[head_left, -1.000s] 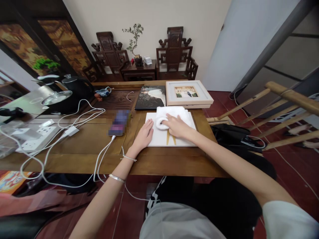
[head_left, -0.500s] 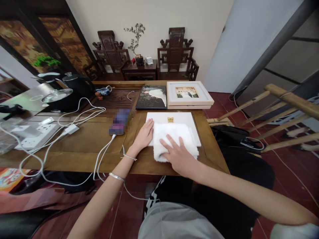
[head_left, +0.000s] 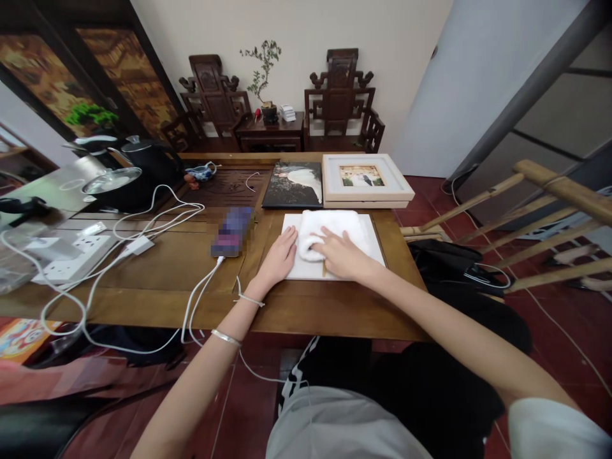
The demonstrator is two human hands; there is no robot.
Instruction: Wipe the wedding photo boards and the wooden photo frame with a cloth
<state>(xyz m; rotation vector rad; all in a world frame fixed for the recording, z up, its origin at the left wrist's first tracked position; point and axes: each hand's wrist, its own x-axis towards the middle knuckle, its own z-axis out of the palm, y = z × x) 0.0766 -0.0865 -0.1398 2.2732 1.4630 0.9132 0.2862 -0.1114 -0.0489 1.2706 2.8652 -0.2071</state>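
Observation:
A white, flat rectangular panel (head_left: 375, 239) lies on the wooden table near its front edge. On top of it is a folded, fluffy white towel (head_left: 335, 222), covering much of the panel's far and middle part. My right hand (head_left: 342, 255) presses on the towel's near side, fingers bent into the cloth. Beside that hand, a small strip of a gold-coloured piece (head_left: 324, 268) shows on the panel; the rest is hidden. My left hand (head_left: 281, 255) rests flat over the panel's left edge, fingers stretched out and holding nothing.
Behind the panel lie a dark photo panel (head_left: 292, 185) and a pale wooden picture frame (head_left: 368, 182). To the left are a phone (head_left: 233, 233) on a white cable, a power strip (head_left: 74, 258) and a black pot (head_left: 115, 191). A bamboo rack (head_left: 530, 223) stands right.
My right hand has pushed the towel away from me across the panel, towards its far edge. The gold-coloured piece is now mostly hidden. My left hand has stayed at the panel's left edge.

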